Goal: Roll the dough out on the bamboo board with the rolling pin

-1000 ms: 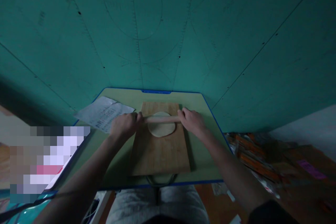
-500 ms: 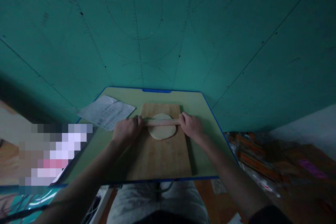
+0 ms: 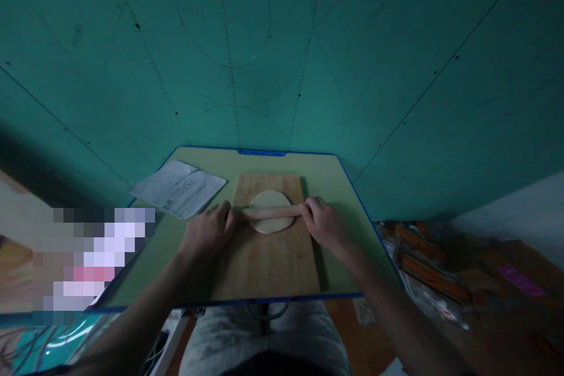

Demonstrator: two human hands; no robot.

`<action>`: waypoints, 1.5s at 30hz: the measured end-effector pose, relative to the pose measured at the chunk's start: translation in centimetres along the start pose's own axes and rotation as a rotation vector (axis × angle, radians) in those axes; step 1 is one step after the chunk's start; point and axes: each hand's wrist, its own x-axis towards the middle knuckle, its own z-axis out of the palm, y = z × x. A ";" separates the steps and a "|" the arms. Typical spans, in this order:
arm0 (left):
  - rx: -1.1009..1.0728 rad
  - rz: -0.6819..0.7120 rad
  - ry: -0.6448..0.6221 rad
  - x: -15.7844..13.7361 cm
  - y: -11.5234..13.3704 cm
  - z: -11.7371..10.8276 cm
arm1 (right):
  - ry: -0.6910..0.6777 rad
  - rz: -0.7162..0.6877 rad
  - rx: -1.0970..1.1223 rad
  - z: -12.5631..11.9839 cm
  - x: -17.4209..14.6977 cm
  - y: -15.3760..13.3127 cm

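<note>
A round, flat piece of dough [image 3: 271, 226] lies on the far half of a wooden cutting board [image 3: 268, 270]. Across its middle rests a wooden rolling pin [image 3: 268, 212]. My left hand [image 3: 209, 228] is closed round the pin's left end, at the board's left edge. The right end is gripped by my right hand [image 3: 324, 222], just past the board's right edge. Parts of the pin's ends are hidden under my fingers.
The board sits on a pale green table [image 3: 343, 270] with a blue rim, against a green wall [image 3: 282, 59]. A printed sheet [image 3: 180, 188] lies at the table's back left. Plastic-wrapped items [image 3: 423, 264] and a cardboard box [image 3: 515, 258] are at right.
Both hands have drawn the rolling pin a little toward me over the dough. The pin now crosses nearer the dough's middle.
</note>
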 end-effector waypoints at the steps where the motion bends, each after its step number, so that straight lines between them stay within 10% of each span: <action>1: -0.002 0.002 -0.008 -0.1 -0.1 0.1 | 0.007 -0.009 0.031 0.1 -0.3 0.2; 12: -0.105 -0.018 -0.077 -2.3 -0.4 0.0 | 0.023 -0.026 0.598 0.8 -2.6 2.3; 31: -0.102 -0.028 -0.031 -1.8 -0.4 0.1 | -0.004 -0.089 0.673 0.5 -2.3 3.7; 45: 0.071 -0.024 0.123 6.3 -0.6 -0.2 | -0.314 -0.007 -0.210 -0.7 4.1 2.5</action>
